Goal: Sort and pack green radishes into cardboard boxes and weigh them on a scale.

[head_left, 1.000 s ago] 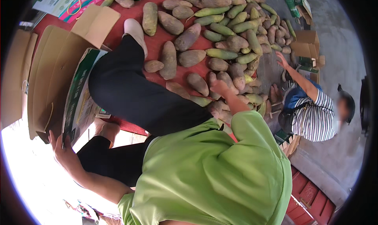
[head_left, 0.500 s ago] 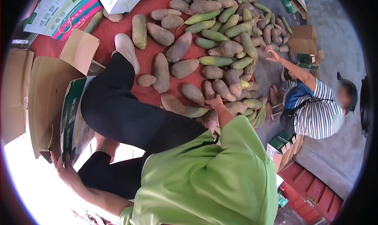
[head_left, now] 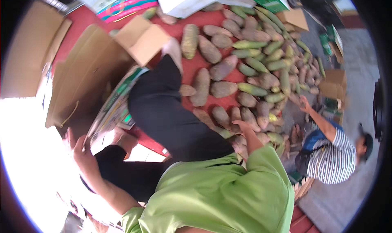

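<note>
Purplish-brown, soil-covered roots (head_left: 223, 68) and green radishes (head_left: 252, 89) lie heaped to the right of my black-trousered leg. My right hand (head_left: 244, 126) rests among the brown roots at the near edge of the heap, fingers stretched out against one of them; nothing is clearly gripped. At the left, a tall cardboard box (head_left: 87, 61) with a green and white side stands open beside my leg. My left hand (head_left: 84, 154) has its fingers closed at the box's near rim. The box's inside is dark, so its contents are mostly hidden.
Red sheeting (head_left: 192, 33) lies under the heap. Printed cartons (head_left: 122, 4) and a white box (head_left: 185, 0) stand at the far side. On the right, a co-worker in a striped shirt (head_left: 332, 161) reaches toward the heap near an open brown carton (head_left: 332, 86).
The whole view has swung, so the heap appears farther right and lower. The box's opening shows more. My left hand stays at its rim; my right stays among the roots.
</note>
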`<state>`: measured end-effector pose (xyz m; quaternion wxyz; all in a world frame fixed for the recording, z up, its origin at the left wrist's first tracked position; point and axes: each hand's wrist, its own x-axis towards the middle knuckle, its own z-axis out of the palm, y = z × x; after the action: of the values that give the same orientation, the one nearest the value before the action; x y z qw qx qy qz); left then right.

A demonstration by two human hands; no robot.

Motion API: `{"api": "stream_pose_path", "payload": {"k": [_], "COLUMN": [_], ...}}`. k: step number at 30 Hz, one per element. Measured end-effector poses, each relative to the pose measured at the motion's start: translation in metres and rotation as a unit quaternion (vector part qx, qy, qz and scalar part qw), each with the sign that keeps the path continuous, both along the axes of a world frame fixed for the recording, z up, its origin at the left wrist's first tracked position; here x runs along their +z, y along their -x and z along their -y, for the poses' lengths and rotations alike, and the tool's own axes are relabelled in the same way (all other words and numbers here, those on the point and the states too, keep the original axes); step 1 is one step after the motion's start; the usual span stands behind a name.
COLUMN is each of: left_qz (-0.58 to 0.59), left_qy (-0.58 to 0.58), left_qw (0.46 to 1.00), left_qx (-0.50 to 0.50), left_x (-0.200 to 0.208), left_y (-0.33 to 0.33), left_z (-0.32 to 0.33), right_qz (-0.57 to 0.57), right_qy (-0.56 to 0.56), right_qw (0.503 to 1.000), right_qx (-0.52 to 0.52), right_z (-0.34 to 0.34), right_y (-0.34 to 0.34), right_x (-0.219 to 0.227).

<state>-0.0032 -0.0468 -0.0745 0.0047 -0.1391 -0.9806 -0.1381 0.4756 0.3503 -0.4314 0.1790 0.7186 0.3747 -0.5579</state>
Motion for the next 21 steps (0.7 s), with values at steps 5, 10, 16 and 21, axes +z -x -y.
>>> {"api": "stream_pose_path", "payload": {"k": [5, 10, 16, 21], "left_qz": [-0.036, -0.031, -0.02, -0.034], "left_qy": [0.051, 0.052, 0.073, 0.068], "left_qw": [0.998, 0.997, 0.996, 0.997], "left_qx": [0.02, 0.042, 0.036, -0.002], "left_x": [0.008, 0.013, 0.014, 0.009], "left_y": [-0.013, -0.018, -0.018, -0.016], "left_z": [-0.004, -0.007, -0.011, 0.003], "right_qz": [-0.057, -0.237, -0.417, -0.525], "right_qy": [0.007, -0.134, -0.333, -0.391], "right_qw": [0.996, 0.956, 0.767, 0.513], "right_qx": [0.069, 0.104, 0.356, 0.555], "right_z": [-0.003, -0.018, -0.007, 0.045], "right_y": [0.097, 0.2, 0.351, 0.461], "right_x": [0.111, 0.207, 0.369, 0.428]}}
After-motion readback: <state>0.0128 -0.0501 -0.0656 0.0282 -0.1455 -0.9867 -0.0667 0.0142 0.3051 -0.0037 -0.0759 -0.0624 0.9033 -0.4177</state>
